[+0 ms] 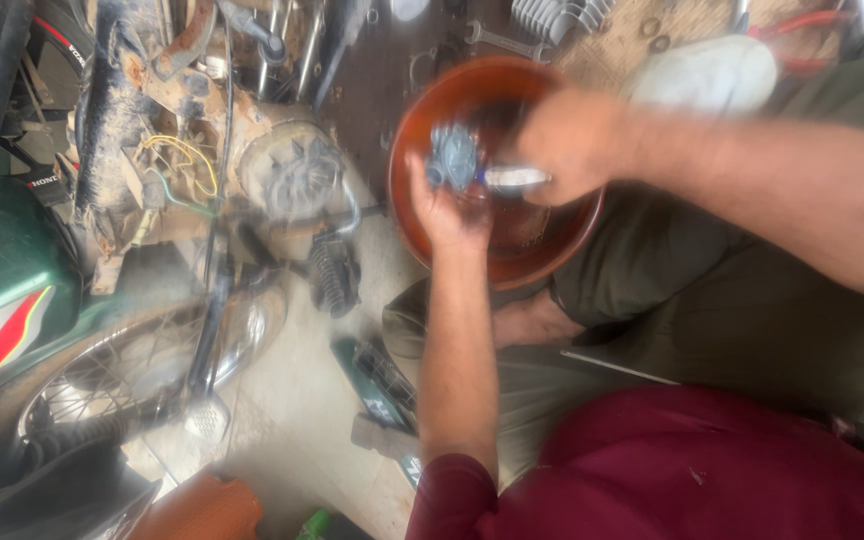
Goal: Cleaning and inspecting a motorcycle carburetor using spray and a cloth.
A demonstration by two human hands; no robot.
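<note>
**Scrubbing a small engine part over the wash bowl**

I am sitting on the workshop floor (302, 400) beside the stripped motorcycle (152, 200), working over the reddish-brown bowl (422, 120). My left hand (444, 205) is cupping a small grey metal part (452, 158), likely a carburetor, fingers curled under it above the bowl's left rim. My right hand (572, 145) is closing around a white-handled brush (515, 178), its tip meeting the part. I judge I am mid-cleaning; next I am needing to turn the part. The bowl's rim is hemming both wrists; open room lies toward my knees.
</note>
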